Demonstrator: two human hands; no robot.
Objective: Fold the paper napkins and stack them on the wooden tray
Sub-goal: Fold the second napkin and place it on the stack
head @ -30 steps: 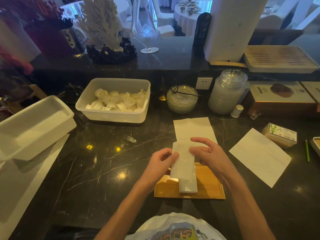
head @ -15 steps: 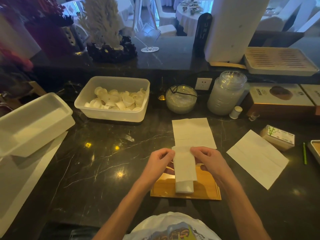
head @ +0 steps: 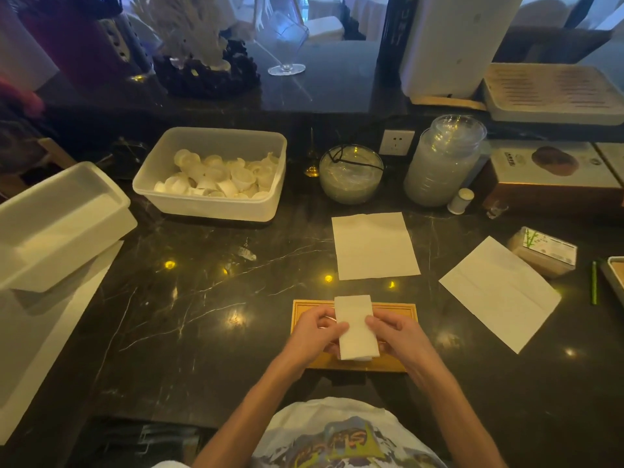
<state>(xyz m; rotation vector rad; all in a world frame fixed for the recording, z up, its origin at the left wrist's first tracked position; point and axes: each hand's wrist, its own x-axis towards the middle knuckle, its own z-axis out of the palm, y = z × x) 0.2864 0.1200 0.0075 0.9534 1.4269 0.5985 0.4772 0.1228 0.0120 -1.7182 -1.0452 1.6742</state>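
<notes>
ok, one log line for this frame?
step: folding | left hand: pinches folded napkin | right hand: pinches folded napkin | folded napkin: over wooden tray | unfolded: sheet behind tray, sheet at right

We are at a restaurant service counter: a dark marble surface (head: 202, 315), a tub (head: 216, 211) of small white cups (head: 216, 177), a wine glass (head: 287, 42), cloth-draped dining tables (head: 363, 15) behind

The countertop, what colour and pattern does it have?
Black countertop with thin white marble veins, seen in the head view.
</notes>
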